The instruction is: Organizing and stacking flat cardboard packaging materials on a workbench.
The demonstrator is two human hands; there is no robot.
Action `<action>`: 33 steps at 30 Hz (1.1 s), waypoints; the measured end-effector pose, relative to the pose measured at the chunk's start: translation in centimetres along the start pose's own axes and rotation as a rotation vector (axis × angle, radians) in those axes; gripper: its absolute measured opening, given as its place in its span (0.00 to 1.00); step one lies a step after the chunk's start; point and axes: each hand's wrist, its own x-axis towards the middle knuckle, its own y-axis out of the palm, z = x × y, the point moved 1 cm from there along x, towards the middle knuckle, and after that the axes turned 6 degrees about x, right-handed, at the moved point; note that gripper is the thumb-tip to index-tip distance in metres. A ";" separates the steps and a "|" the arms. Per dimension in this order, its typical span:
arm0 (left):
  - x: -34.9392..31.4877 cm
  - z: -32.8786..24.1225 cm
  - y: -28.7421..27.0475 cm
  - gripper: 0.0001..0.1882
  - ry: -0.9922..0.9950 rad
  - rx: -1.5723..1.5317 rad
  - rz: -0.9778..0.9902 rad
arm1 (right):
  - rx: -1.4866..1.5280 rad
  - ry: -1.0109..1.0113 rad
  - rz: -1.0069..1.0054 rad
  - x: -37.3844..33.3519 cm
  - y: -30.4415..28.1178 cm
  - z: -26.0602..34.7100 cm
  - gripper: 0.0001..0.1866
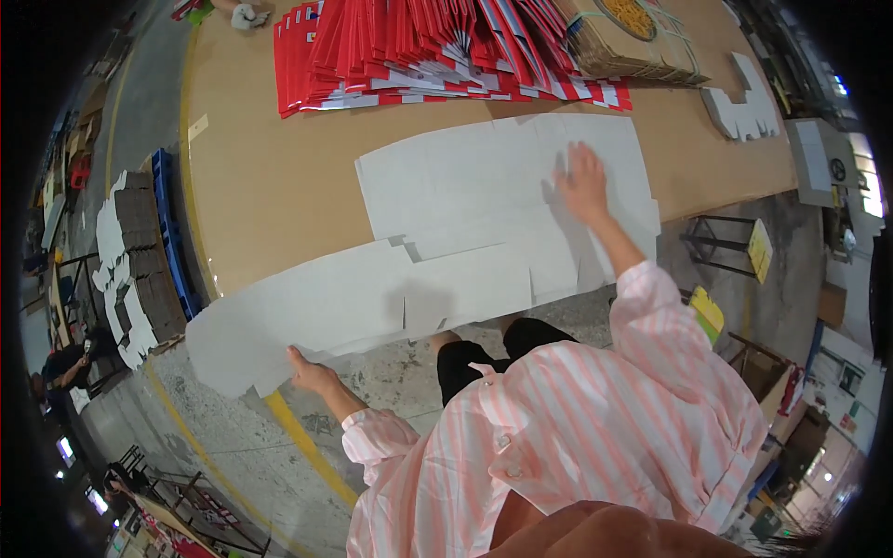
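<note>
A large white die-cut cardboard blank with slots and flaps lies over the near edge of the table. Its left end sticks out past the table's edge, over the floor. My left hand grips the near edge of that end, thumb on top and the other fingers hidden underneath. Toward the blank's far right part, my right hand is spread with fingers apart, slightly blurred, over the white surface. Whether its palm presses on the card I cannot tell.
Red-and-white folded packages are heaped along the far side of the brown table. Beside them sits a strapped cardboard bundle. A white cut-out piece lies far right. Stacked blanks stand left, by a blue pallet.
</note>
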 end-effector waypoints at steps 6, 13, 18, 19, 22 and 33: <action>0.8 0.6 -0.3 0.21 -0.459 -0.525 0.256 | -0.155 0.065 0.153 -0.8 0.1 1.8 0.28; 0.5 1.1 0.0 0.17 -0.262 -0.376 0.085 | -0.330 0.199 0.252 11.6 3.0 -8.5 0.26; -0.1 0.8 -0.3 0.18 -0.274 -0.261 0.096 | -0.379 0.122 0.345 11.7 2.7 -9.9 0.25; -0.5 0.9 -0.3 0.18 -0.066 -0.177 0.035 | -0.388 0.153 0.337 11.8 2.6 -9.6 0.24; -0.9 0.4 -0.2 0.18 -0.076 -0.245 0.000 | -0.415 0.184 0.273 11.3 2.6 -8.8 0.24; -1.0 0.4 0.2 0.17 -0.107 -0.145 -0.145 | -0.402 0.269 0.287 11.0 2.1 -9.1 0.24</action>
